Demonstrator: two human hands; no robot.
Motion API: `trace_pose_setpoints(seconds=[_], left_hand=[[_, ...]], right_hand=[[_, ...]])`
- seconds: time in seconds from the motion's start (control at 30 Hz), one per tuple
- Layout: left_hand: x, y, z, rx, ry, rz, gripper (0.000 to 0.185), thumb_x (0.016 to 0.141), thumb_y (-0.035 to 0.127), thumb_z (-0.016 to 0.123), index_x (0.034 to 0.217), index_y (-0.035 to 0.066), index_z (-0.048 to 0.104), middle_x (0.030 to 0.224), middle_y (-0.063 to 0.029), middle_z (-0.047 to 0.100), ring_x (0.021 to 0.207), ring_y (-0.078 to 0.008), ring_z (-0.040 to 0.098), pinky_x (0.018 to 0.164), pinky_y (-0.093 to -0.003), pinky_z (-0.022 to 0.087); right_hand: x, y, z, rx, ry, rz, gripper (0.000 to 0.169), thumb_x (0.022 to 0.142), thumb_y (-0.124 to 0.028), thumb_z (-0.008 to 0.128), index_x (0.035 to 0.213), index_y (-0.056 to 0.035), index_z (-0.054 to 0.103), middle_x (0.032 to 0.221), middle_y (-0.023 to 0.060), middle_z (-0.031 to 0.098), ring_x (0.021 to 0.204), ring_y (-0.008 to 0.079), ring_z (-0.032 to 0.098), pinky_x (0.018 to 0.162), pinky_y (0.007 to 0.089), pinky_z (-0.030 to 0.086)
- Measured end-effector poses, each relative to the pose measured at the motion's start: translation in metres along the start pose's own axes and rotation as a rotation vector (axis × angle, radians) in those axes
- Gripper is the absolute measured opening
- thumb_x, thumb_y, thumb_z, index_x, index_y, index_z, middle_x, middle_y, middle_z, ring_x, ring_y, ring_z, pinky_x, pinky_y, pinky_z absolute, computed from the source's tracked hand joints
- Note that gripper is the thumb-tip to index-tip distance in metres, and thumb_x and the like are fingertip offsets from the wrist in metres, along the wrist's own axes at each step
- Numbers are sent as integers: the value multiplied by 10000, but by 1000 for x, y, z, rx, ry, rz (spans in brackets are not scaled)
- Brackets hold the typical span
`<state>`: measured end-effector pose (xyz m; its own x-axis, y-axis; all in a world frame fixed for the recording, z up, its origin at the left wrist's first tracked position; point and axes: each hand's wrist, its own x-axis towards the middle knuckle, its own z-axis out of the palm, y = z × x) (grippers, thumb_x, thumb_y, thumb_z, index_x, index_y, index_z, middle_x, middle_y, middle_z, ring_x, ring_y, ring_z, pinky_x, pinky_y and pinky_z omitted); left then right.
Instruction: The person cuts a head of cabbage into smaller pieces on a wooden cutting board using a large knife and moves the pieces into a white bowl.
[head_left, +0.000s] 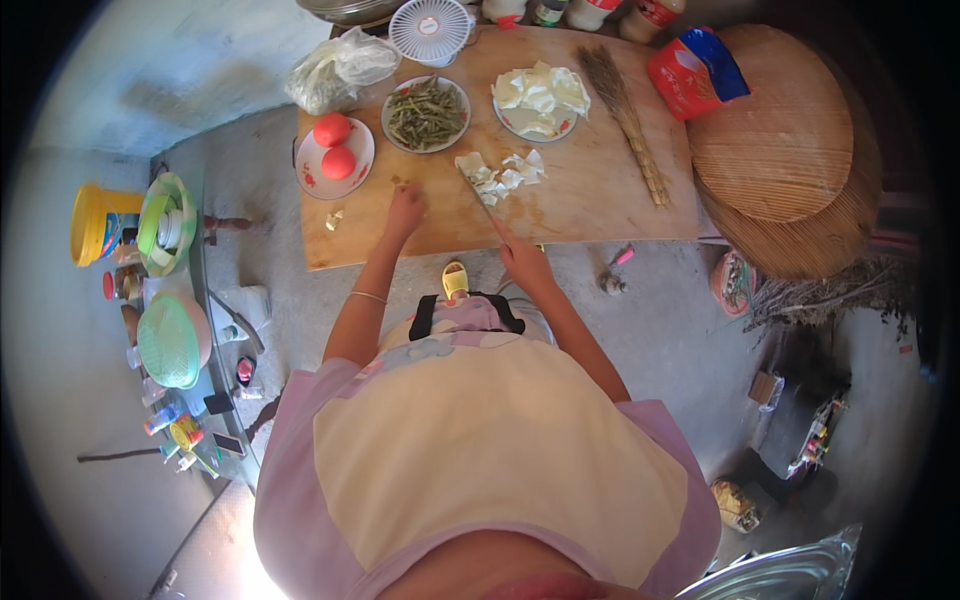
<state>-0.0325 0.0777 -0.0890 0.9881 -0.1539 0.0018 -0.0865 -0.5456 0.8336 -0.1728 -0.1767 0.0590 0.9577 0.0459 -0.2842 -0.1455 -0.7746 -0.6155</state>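
Note:
My right hand (525, 262) grips the handle of a kitchen knife (480, 196). The blade reaches forward over the wooden board (600, 217), its tip beside loose pale pieces (510, 178) that look like cut cabbage. To the left, my left hand (407, 208) rests low over the board with curled fingers, close to small brownish scraps; whether it pinches anything is hidden. Beyond the knife, a flowered plate (529, 127) bears a heap of similar pale pieces (541, 88). Cut green beans (426, 112) fill another plate, and two tomatoes (337, 163) sit on a third at the left.
A whisk of dry stalks (622, 124) lies on the right of the board. Past it, a red and blue bag (697, 73) sits on round slatted lids (772, 142). A small white fan (430, 30) and a plastic bag (341, 71) stand behind. A glass-topped table (217, 375) holds baskets.

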Motion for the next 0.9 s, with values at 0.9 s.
trace_pose_setpoints(seconds=[0.9], left_hand=[[160,217,67,472,-210,543,310,782,310,637,1009,100,615,1027,-133,558,909,-297,591,753,-424,485]], right_hand=[[-2,56,-64,-35,11,38,529,894,-200,445,1395,-311,316,908,167,622,811,341,604,723,423,481]])
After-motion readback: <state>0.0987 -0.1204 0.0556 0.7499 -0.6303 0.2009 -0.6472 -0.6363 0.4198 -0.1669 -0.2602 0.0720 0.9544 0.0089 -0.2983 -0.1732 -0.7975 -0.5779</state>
